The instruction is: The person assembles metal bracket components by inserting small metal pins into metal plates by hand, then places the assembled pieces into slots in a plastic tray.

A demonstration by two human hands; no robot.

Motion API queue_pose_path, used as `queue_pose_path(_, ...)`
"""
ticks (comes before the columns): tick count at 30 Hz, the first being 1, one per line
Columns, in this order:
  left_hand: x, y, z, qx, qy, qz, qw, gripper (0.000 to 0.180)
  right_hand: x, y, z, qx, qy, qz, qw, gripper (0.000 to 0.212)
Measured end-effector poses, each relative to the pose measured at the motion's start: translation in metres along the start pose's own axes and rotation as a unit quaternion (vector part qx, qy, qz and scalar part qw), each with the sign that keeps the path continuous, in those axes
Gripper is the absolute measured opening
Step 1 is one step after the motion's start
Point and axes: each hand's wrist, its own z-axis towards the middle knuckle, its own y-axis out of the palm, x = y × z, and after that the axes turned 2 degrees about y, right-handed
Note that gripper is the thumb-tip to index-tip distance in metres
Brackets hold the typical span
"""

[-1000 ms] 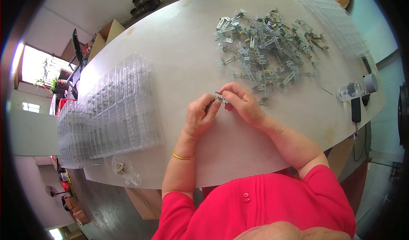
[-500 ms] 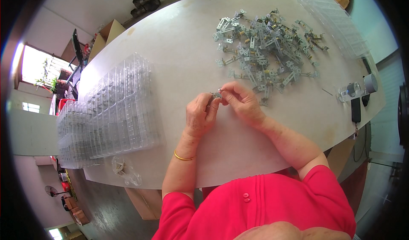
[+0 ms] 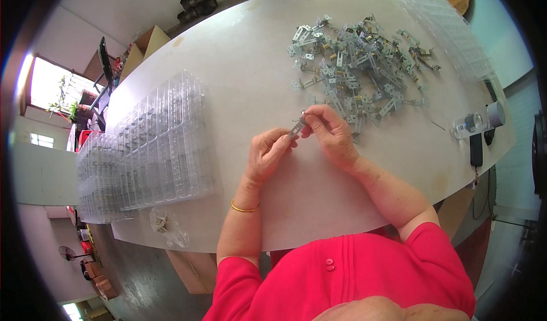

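Observation:
Over the middle of the table point(image 3: 239, 101), both hands meet at a small silvery metal bracket point(image 3: 296, 129). My left hand point(image 3: 268, 153) is closed, pinching the bracket's lower end between thumb and fingers. Thumb and bent fingers of my right hand point(image 3: 331, 135) grip its upper end, where a small shiny tip shows above the fingertips. Part of the bracket is hidden by the fingers. Just beyond my right hand lies a loose pile of similar metal brackets point(image 3: 356, 64), some with brass-coloured parts.
Clear plastic trays point(image 3: 162, 141) with rows of metal parts stand stacked at the left. Another clear tray point(image 3: 444, 30) lies at the far right. A clear bottle point(image 3: 468, 125) and a black case point(image 3: 476, 149) are near the right edge. A plastic bag point(image 3: 169, 230) lies at the front left.
The hands have shifted slightly away from me, and the left has turned so more of the bracket shows between them. The pile and trays stay as they were.

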Motion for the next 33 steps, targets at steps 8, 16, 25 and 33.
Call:
queue_pose_path(8,-0.018,0.005,0.001,0.085,0.000,-0.066,0.994,0.022,-0.004,0.001,-0.001,0.043,-0.112,-0.194,0.974,0.011)
queue_pose_path(16,-0.022,0.014,0.005,0.132,0.057,0.058,0.988,0.020,-0.008,0.007,-0.002,0.019,-0.164,-0.253,0.953,0.015)
queue_pose_path(25,-0.013,0.020,0.006,0.174,0.170,0.219,0.945,0.022,-0.009,0.006,-0.007,-0.017,-0.132,-0.326,0.936,0.008)
queue_pose_path(33,-0.011,0.022,0.006,0.166,0.169,0.232,0.943,0.021,-0.004,0.006,-0.005,-0.023,-0.135,-0.288,0.948,0.008)
